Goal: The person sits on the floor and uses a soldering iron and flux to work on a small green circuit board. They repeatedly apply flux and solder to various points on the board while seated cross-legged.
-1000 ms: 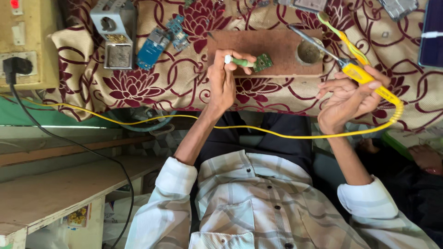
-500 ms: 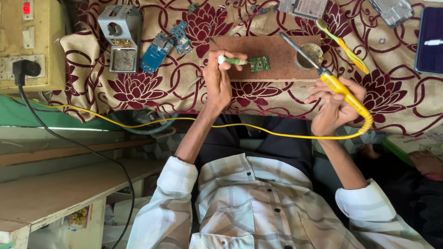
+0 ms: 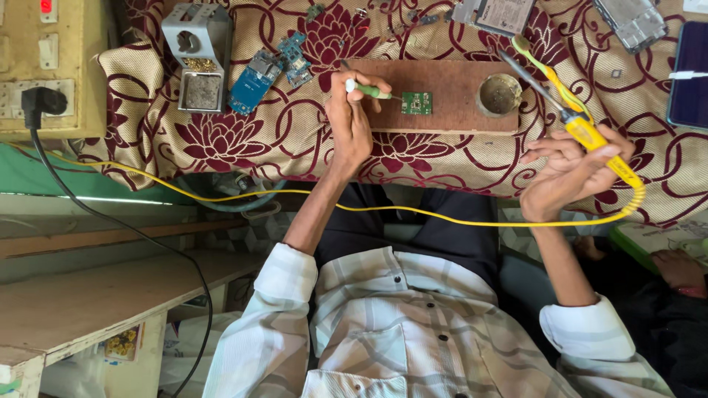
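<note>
Bench draped in maroon floral cloth (image 3: 243,140), wooden board (image 3: 450,92) on top; switch panel (image 3: 44,66) on the wall beside it.
Left hand (image 3: 350,121) closed on a green-handled tool (image 3: 369,90), tip near the small green circuit board (image 3: 417,103) lying on the wooden board. Right hand (image 3: 568,173) wrapped around a yellow soldering iron (image 3: 582,133), held above the cloth beside the round tin (image 3: 499,94).

Phone (image 3: 692,70) cut off by right edge. Soldering-iron tip (image 3: 509,60) too thin to resolve. Another person's hand (image 3: 677,267) partly hidden, lower right. Switchboard (image 3: 40,66) cropped left.
</note>
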